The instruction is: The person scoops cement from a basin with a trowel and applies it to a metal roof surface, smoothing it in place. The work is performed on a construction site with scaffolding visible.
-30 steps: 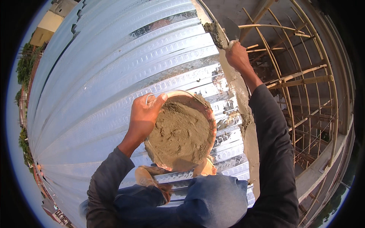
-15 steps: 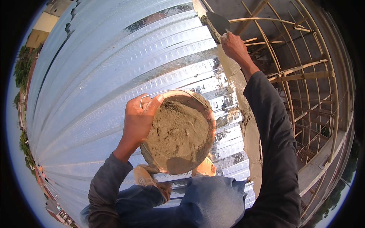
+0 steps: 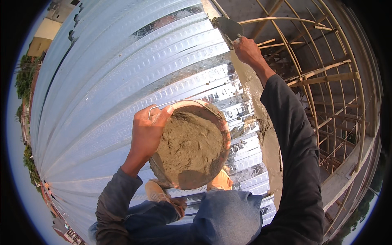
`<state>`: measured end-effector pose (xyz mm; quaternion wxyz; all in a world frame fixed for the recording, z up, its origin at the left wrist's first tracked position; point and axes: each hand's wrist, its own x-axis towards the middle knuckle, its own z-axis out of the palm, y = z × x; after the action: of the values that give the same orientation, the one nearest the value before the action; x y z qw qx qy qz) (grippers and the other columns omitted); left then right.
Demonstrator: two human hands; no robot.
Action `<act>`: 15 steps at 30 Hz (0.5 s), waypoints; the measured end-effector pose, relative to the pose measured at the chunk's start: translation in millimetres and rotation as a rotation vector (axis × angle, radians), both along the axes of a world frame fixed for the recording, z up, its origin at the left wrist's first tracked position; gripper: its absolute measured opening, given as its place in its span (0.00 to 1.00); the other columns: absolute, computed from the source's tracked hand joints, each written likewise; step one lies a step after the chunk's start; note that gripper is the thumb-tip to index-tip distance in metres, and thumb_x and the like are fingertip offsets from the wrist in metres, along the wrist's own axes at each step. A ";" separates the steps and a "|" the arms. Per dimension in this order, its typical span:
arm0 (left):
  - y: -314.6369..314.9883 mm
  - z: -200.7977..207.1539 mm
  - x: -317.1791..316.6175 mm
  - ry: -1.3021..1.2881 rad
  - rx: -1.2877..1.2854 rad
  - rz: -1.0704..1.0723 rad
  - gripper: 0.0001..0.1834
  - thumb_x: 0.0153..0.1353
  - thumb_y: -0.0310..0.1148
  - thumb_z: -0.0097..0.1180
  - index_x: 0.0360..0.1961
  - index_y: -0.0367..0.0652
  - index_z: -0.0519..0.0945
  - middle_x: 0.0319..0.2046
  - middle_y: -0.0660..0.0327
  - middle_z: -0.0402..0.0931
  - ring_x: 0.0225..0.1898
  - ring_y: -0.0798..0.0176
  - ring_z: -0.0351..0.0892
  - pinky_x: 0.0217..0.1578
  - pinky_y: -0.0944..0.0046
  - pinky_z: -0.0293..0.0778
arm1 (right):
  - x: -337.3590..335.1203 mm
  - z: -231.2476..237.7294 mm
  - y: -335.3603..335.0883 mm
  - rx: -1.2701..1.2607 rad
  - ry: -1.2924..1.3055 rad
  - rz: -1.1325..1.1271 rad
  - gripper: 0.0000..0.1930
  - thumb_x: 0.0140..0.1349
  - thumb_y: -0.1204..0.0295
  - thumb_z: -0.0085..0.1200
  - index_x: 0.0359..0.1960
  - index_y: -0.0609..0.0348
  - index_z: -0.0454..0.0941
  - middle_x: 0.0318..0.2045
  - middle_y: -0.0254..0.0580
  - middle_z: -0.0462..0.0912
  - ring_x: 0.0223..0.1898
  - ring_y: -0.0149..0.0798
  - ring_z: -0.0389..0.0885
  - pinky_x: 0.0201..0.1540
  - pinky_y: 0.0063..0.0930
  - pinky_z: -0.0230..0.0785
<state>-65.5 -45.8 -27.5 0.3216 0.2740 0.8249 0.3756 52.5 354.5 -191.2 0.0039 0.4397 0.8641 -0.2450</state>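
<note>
My left hand (image 3: pixel 148 128) is closed on the rim and wire handle of a round bucket (image 3: pixel 201 103). Wet grey-brown mortar (image 3: pixel 192 147) fills much of it. Farther off, at the right edge of the ribbed metal sheets (image 3: pixel 118 94), my right hand (image 3: pixel 248 50) grips a trowel (image 3: pixel 228 27) by its handle. The trowel's dark blade lies over the far end of a mortar strip (image 3: pixel 249 81) that runs along the sheets' edge. How much mortar is under the blade is hidden.
Right of the strip the level drops away to bamboo scaffolding (image 3: pixel 322 77) and a concrete ledge (image 3: pixel 351 171). Below the bucket are my shoes (image 3: pixel 157 191) and bent knee (image 3: pixel 228 214). Trees (image 3: pixel 25 83) and buildings stand beyond the sheets at far left.
My right hand and the trowel have shifted slightly left and nearer, and the blade has turned across the mortar strip. The bucket stays almost in place in my left hand.
</note>
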 end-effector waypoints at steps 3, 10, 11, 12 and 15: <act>-3.2 -3.1 -1.6 0.002 0.004 0.004 0.30 0.74 0.47 0.69 0.21 0.43 0.68 0.22 0.72 0.60 0.26 0.73 0.56 0.27 0.62 0.59 | -3.0 -2.9 -1.7 0.036 -0.011 0.024 0.26 0.76 0.56 0.49 0.55 0.70 0.83 0.50 0.72 0.88 0.55 0.73 0.86 0.60 0.60 0.78; -6.1 -3.5 -0.2 -0.048 0.024 0.031 0.31 0.75 0.48 0.69 0.21 0.42 0.68 0.21 0.71 0.61 0.26 0.73 0.57 0.27 0.62 0.59 | 12.2 -4.7 64.7 -0.238 0.336 -0.069 0.31 0.78 0.50 0.44 0.48 0.74 0.83 0.42 0.68 0.89 0.42 0.63 0.90 0.52 0.53 0.80; -6.4 -4.1 -0.7 -0.039 0.031 0.032 0.30 0.74 0.48 0.69 0.21 0.45 0.67 0.21 0.73 0.60 0.25 0.75 0.56 0.26 0.64 0.59 | 11.7 -7.0 73.4 -0.427 0.420 -0.052 0.31 0.78 0.50 0.43 0.46 0.74 0.83 0.40 0.67 0.89 0.39 0.61 0.90 0.49 0.51 0.81; -6.7 -4.5 -0.9 -0.031 0.039 0.031 0.30 0.73 0.49 0.70 0.21 0.48 0.66 0.21 0.75 0.59 0.25 0.77 0.56 0.26 0.66 0.59 | 8.6 -15.4 74.1 -0.507 0.516 -0.110 0.31 0.80 0.50 0.42 0.43 0.73 0.82 0.29 0.56 0.85 0.31 0.51 0.85 0.43 0.47 0.79; -6.9 -4.3 -1.0 -0.026 0.045 0.020 0.30 0.73 0.49 0.70 0.21 0.52 0.66 0.22 0.77 0.59 0.25 0.78 0.56 0.25 0.68 0.58 | 11.4 -26.2 82.8 -0.412 0.478 -0.027 0.27 0.82 0.56 0.41 0.47 0.73 0.82 0.25 0.56 0.85 0.30 0.49 0.88 0.40 0.48 0.80</act>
<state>-66.5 -52.7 -31.8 0.3221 0.2680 0.8147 0.4008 63.9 437.3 -217.5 -0.1134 0.3710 0.7668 -0.5113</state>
